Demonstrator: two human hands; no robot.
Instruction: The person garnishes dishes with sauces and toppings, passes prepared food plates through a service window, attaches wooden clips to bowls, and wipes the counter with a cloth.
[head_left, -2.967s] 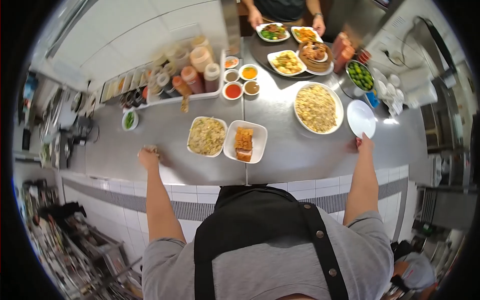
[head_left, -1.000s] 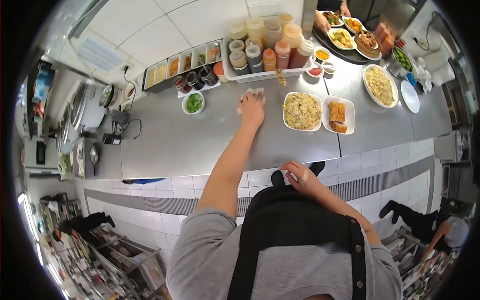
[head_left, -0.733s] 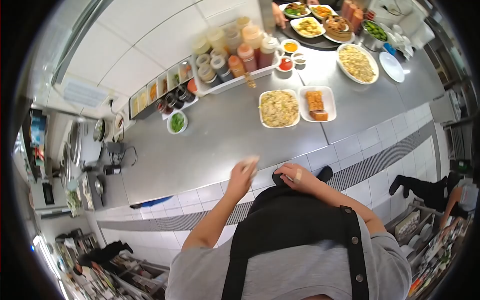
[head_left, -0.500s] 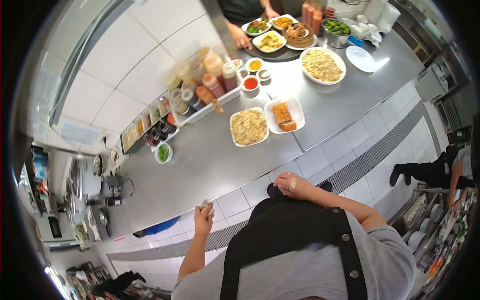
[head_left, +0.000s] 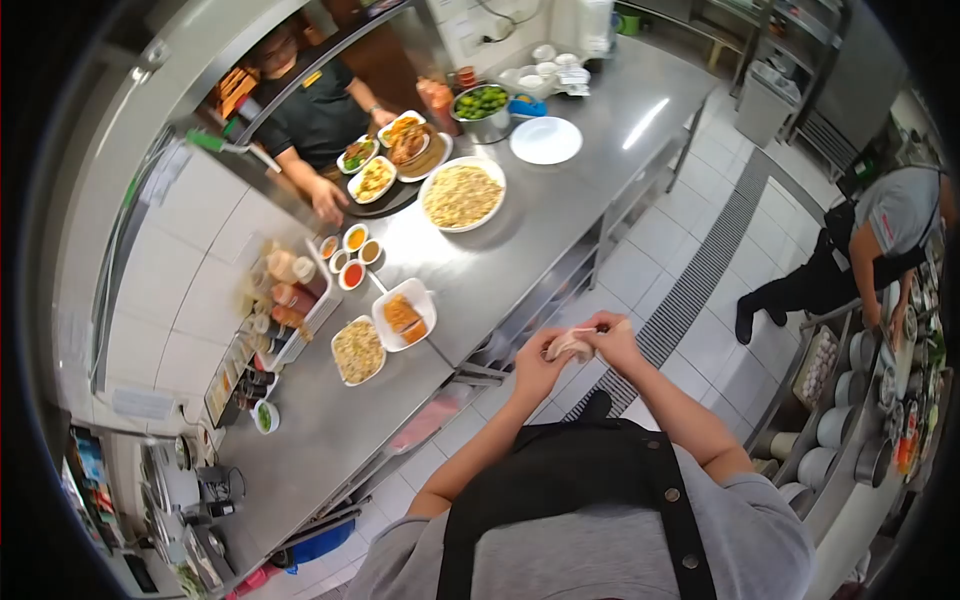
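Note:
In front of my apron, both hands are raised close together above the tiled floor. A small crumpled whitish cloth or tissue (head_left: 569,346) is between them; which of the two I cannot tell. My left hand (head_left: 539,364) is closed on it from the left, and my right hand (head_left: 614,342) pinches its other side. To their left, on the steel counter (head_left: 400,408), are a square bowl of fried rice (head_left: 358,350) and a white dish with sliced browned food (head_left: 404,314). Neither hand touches the counter.
A large plate of fried rice (head_left: 462,196), a white plate (head_left: 546,141) and a pot of green limes (head_left: 481,112) stand farther back. A person (head_left: 310,130) behind the counter touches a dark tray of dishes. Another person (head_left: 885,225) works at the right. Sauce bottles (head_left: 285,285) line the wall.
My hands have come together from apart, with the whitish piece now between them. My view has turned right, away from the counter. The person behind the counter has come more into view.

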